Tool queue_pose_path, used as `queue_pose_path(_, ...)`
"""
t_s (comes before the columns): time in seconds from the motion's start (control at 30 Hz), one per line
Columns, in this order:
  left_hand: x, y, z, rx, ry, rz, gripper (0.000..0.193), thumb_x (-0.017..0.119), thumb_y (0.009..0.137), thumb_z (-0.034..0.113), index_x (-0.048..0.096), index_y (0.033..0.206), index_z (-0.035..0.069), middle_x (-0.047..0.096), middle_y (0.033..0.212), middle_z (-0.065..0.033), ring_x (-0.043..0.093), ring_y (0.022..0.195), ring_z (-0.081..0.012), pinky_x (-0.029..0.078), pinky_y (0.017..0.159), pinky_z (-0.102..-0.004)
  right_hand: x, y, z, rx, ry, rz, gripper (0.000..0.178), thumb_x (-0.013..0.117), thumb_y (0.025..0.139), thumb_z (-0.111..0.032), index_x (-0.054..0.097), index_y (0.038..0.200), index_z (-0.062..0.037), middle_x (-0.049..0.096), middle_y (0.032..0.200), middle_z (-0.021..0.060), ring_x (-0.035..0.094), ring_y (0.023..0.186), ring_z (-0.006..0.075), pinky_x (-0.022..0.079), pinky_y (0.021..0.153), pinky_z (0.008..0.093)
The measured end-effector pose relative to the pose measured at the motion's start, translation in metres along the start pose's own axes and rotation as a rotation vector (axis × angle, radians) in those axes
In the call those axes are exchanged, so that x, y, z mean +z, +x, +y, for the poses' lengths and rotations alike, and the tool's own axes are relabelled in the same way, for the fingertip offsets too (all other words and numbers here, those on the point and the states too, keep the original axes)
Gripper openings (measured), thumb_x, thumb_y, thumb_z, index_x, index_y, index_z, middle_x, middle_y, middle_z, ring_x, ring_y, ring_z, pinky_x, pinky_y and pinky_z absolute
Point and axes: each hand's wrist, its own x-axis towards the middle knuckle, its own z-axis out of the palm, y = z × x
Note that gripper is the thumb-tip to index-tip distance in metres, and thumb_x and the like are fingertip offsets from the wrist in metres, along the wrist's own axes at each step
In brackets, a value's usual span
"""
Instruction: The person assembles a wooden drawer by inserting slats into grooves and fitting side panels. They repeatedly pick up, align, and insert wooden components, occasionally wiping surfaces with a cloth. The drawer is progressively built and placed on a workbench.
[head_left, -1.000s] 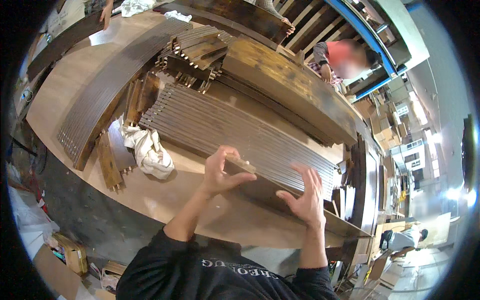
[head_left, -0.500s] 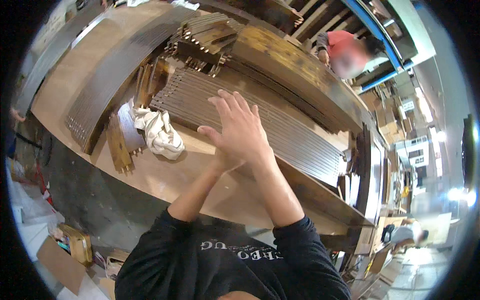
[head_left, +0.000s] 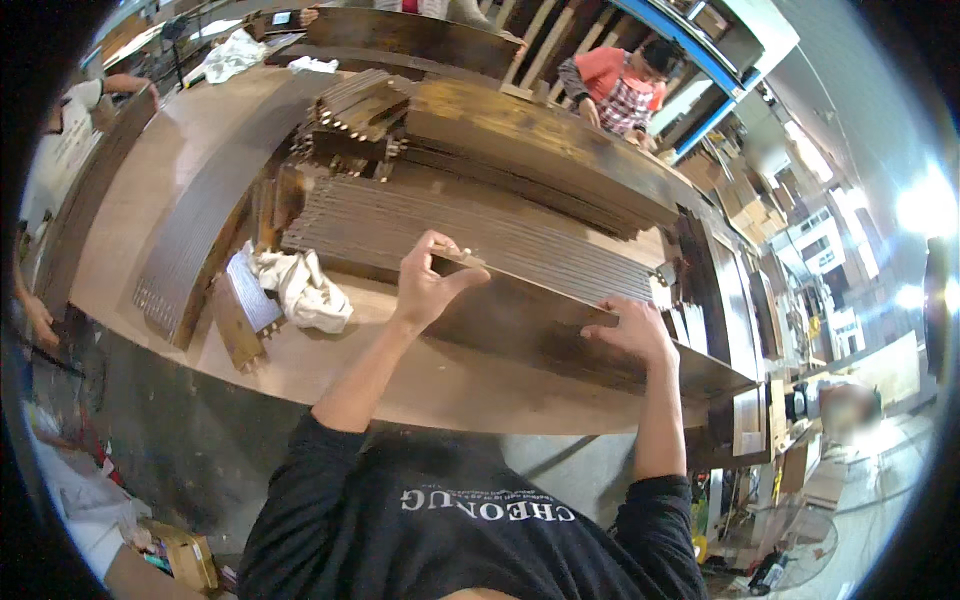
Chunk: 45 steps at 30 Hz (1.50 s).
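A long dark brown wooden board [head_left: 530, 325] stands on its edge along the near side of a stack of dark slats [head_left: 400, 215]. My left hand [head_left: 425, 288] grips its left end at the top, thumb on the near face and fingers over the far side. Farther right, my right hand [head_left: 638, 332] holds the board's upper edge, with the fingertips partly hidden behind it. To the left of my left hand lies a crumpled cream cloth [head_left: 318, 297], beside short wooden pieces [head_left: 240, 310] with tenoned ends.
The tan table [head_left: 455, 385] also bears another slat stack [head_left: 215, 210] at left, short bundled pieces [head_left: 360, 105] and a thick beam [head_left: 530, 140]. Across it works a person in a checked apron [head_left: 625, 100]. Another person's arm [head_left: 125, 85] reaches in at far left.
My hands were together above the slats, one over the other. They have parted, the right one moving rightward, and both now hold the board's upper edge. The view has shifted slightly.
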Motion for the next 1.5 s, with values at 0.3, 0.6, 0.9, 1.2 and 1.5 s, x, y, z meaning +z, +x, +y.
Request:
queue_pose_path(0.3,-0.054,-0.049,-0.058,0.087,-0.046,0.048,0.036,0.08,0.075,0.014,0.052,0.095,0.004,0.047,0.096,-0.0014,0.047,0.087,-0.0123,0.042,0.078,-0.0243,0.02,-0.022,-0.018,0.078,0.045,0.161,0.042,0.078,0.066,-0.043,0.069,0.099,-0.019,0.069,0.09,0.0052,0.064,0.094,0.0243,0.037,0.101,0.0448)
queue_pose_path(0.6,-0.061,-0.058,-0.039,-0.138,-0.01,0.05,0.04,0.073,0.082,0.031,0.041,0.092,0.011,0.036,0.091,0.0023,0.037,0.087,-0.0124,0.031,0.085,-0.025,0.037,-0.097,0.171,0.319,0.287,1.318,0.052,0.068,0.083,-0.028,0.048,0.124,-0.0037,0.045,0.134,0.0123,0.047,0.119,0.0243,0.04,0.095,0.0408)
queue_pose_path(0.9,-0.042,-0.029,0.062,-0.319,0.498,-0.283,0.07,0.035,0.091,0.067,0.055,0.093,0.0,0.056,0.072,-0.0063,0.056,0.074,-0.0172,0.041,0.077,-0.0316,0.076,-0.179,0.448,0.754,1.116,1.43,0.089,0.064,0.084,-0.05,0.019,0.145,-0.0028,0.038,0.138,0.0137,0.038,0.127,0.023,0.024,0.108,0.0403)
queue_pose_path(1.2,0.152,0.073,0.132,-0.018,0.903,-0.883,0.038,0.073,0.076,0.035,0.063,0.093,0.002,0.064,0.078,-0.008,0.063,0.074,-0.019,0.05,0.071,-0.0322,0.126,-0.206,0.455,0.529,0.957,1.331,0.031,0.056,0.09,-0.029,0.044,0.107,-0.0061,0.036,0.097,0.0015,0.038,0.093,0.0152,0.032,0.09,0.0305)
queue_pose_path(1.5,0.305,0.023,0.0,0.069,0.829,-1.487,0.062,0.066,0.077,0.053,0.056,0.121,0.009,0.062,0.11,-0.0154,0.058,0.106,-0.0325,0.045,0.091,-0.0437,0.132,-0.202,0.442,0.555,0.993,1.229,0.028,0.058,0.088,-0.025,0.045,0.104,-0.0059,0.042,0.097,0.0049,0.043,0.094,0.0155,0.037,0.086,0.0301)
